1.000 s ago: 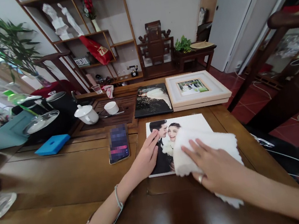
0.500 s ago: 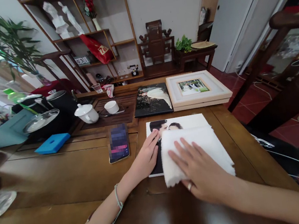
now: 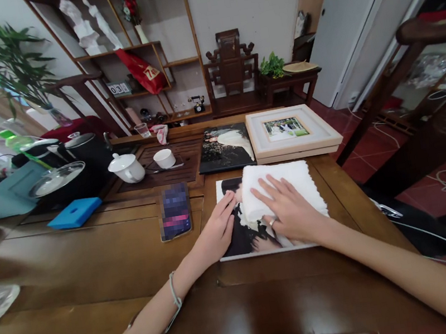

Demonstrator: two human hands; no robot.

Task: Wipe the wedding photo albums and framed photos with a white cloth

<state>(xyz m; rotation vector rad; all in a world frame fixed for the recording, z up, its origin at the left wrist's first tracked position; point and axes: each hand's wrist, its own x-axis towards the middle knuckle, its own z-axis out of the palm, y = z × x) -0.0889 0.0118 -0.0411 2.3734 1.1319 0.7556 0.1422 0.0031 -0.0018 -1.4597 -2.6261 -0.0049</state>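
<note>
Phone near unclenched left hand on photo panel — framed picture beyond splayed right hand atop cloth

Table: photo panel by right edge. Left hand rests on panel's left edge; right hand lies spread on white cloth over its far right corner. Framed photo occupies table's far right corner; dark print beside it.

The cloth lies on the picture, right of the phone.
</note>
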